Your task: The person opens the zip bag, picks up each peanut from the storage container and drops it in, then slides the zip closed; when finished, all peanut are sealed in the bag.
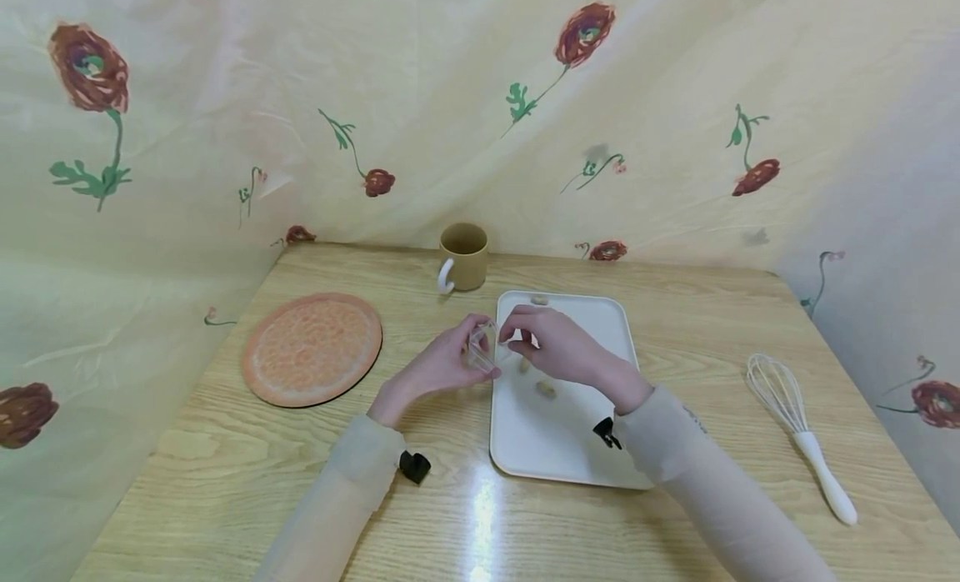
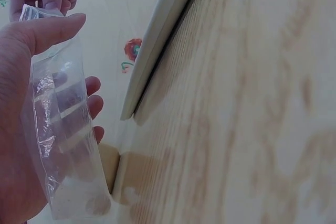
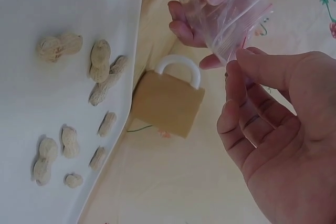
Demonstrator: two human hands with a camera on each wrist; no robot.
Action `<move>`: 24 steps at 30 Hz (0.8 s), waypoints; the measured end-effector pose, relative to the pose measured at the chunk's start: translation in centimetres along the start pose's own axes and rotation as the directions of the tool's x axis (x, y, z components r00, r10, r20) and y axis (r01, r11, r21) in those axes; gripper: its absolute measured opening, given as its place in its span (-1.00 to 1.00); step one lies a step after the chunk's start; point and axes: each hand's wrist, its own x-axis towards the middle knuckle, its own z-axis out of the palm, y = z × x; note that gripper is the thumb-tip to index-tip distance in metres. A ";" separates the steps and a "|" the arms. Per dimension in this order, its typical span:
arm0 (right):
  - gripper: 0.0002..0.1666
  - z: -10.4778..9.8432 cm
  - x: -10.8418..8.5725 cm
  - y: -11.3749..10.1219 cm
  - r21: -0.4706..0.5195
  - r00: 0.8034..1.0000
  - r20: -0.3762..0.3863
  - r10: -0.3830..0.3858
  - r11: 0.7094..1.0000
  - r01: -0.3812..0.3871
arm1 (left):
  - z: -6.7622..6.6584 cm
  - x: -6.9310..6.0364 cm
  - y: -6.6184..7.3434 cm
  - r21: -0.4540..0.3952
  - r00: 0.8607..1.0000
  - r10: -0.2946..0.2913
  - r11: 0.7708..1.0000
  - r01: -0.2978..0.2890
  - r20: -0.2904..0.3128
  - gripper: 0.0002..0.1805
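A clear plastic zip bag (image 2: 65,124) is held in my left hand (image 1: 442,358), thumb on one side and fingers on the other. The fingers show through the film in the left wrist view. With thumb and fingertips my right hand (image 1: 558,342) pinches the bag's edge, close to the red zip line seen in the right wrist view. Both hands are above the left side of a white tray (image 1: 558,449). Several unshelled peanuts (image 3: 100,61) lie spread over the tray, some hidden in the head view by my right hand.
Behind the tray stands a tan mug (image 1: 469,269) with a white handle. A round orange-patterned placemat (image 1: 311,348) lies at the left of the wooden table (image 1: 442,507). To the right is a whisk (image 1: 823,474) with a white handle. Floral cloth (image 1: 450,107) hangs behind the table.
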 end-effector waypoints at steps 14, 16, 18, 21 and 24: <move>-0.87 -1.4 -1.2 3.7 0.072 0.992 0.009 0.129 0.989 -0.129 | -0.2 -0.1 0.3 0.008 0.998 -0.056 0.998 0.056 0.007 -0.22; -0.86 -1.4 -1.5 4.5 0.062 0.990 0.015 0.141 0.988 -0.142 | -0.3 -0.1 0.2 0.017 0.997 -0.073 0.997 0.073 0.009 -0.21; -0.87 -1.5 -1.9 5.1 0.061 0.988 0.015 0.154 0.986 -0.155 | -0.4 -0.1 0.1 0.031 0.996 -0.089 0.996 0.089 0.011 -0.21; -0.88 -1.5 -2.5 6.0 0.061 0.987 0.014 0.160 0.985 -0.161 | -0.5 -0.1 -0.3 0.055 0.994 -0.107 0.993 0.106 0.015 -0.21; -0.89 -1.6 -3.2 6.8 0.059 0.984 0.020 0.174 0.983 -0.175 | -0.5 -0.2 -0.6 0.072 0.995 -0.101 0.993 0.099 0.024 -0.23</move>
